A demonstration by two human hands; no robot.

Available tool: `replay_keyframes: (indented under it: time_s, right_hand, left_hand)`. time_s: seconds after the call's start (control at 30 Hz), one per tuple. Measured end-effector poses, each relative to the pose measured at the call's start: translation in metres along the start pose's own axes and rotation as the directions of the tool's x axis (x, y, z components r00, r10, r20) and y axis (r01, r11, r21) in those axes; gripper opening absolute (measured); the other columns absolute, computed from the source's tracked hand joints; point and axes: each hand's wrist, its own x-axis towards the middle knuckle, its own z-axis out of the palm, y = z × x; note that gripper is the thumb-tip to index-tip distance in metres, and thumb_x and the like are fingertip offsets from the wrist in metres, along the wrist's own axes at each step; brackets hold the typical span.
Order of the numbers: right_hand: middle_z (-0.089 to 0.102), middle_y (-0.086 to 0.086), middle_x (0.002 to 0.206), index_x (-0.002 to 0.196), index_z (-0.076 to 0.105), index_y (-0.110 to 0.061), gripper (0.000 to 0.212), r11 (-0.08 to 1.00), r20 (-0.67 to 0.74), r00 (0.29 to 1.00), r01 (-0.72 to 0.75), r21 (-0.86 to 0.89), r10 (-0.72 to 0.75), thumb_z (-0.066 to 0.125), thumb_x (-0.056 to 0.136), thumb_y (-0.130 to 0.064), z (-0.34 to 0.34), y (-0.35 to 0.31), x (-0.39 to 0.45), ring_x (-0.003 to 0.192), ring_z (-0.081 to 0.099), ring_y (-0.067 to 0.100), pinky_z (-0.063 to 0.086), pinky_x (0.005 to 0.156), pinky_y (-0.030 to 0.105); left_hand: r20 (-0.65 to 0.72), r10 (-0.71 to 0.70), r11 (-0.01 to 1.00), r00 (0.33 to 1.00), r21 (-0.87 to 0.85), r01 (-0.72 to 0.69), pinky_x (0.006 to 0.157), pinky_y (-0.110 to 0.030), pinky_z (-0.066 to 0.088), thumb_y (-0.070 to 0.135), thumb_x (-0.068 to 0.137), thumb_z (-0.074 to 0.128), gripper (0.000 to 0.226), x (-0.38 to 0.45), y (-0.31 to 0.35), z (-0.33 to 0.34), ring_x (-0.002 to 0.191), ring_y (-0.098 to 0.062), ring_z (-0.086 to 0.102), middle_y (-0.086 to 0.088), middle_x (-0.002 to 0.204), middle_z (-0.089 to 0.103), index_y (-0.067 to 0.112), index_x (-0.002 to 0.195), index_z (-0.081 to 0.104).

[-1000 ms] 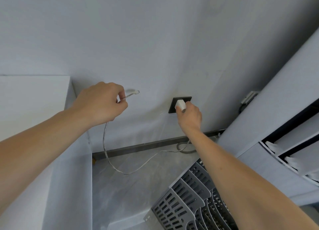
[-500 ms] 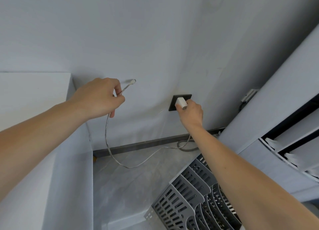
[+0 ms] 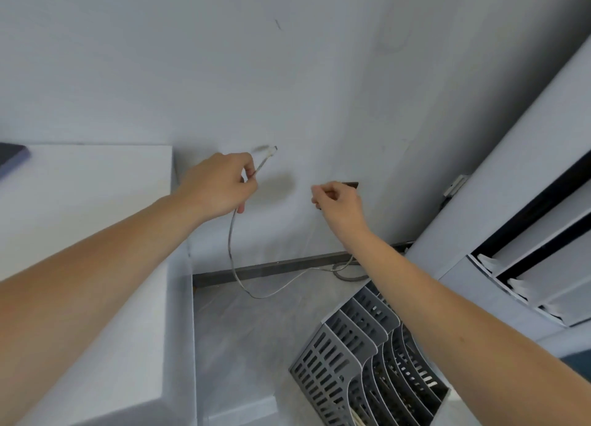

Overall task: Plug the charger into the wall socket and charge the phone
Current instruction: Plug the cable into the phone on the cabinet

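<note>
My left hand (image 3: 220, 185) pinches a thin white charging cable (image 3: 231, 243) just below its plug tip (image 3: 271, 150), which points up and right against the wall. The cable hangs down, loops over the floor and runs right toward the socket. My right hand (image 3: 339, 205), fingers curled, covers most of the dark wall socket (image 3: 351, 184). The white charger block is hidden behind that hand, so I cannot tell if the hand still grips it. A dark phone (image 3: 11, 158) lies at the far left on the white cabinet top (image 3: 96, 185).
A grey slotted file rack (image 3: 361, 361) lies on the floor below my right arm. A white cabinet with dark open slots (image 3: 527, 233) stands at the right. A thicker grey cord (image 3: 348, 277) coils by the dark baseboard (image 3: 271, 267).
My right hand has shifted over the socket and now hides the charger that showed white before. The left hand has lifted the cable tip higher. The view has tilted up, bringing the phone into sight.
</note>
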Motion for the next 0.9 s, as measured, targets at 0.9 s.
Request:
replay_keyframes:
  time_s: [0.9]
  right_hand:
    - [0.066, 0.009, 0.072, 0.087, 0.074, 0.007, 0.021, 0.877, 0.486, 0.874, -0.215, 0.429, -0.024, 0.070, 0.093, -0.013, 0.139, -0.214, -0.137, 0.062, 0.060, 0.018, 0.048, 0.051, 0.020]
  left_hand:
    - [-0.370, -0.320, 0.875, 0.872, 0.237, 0.422, 0.095, -0.046, 0.049, 0.048, 0.090, 0.068, 0.052, -0.147, -0.123, -0.149, 0.123, -0.035, 0.047, -0.010, 0.125, 0.061, 0.016, 0.131, 0.062]
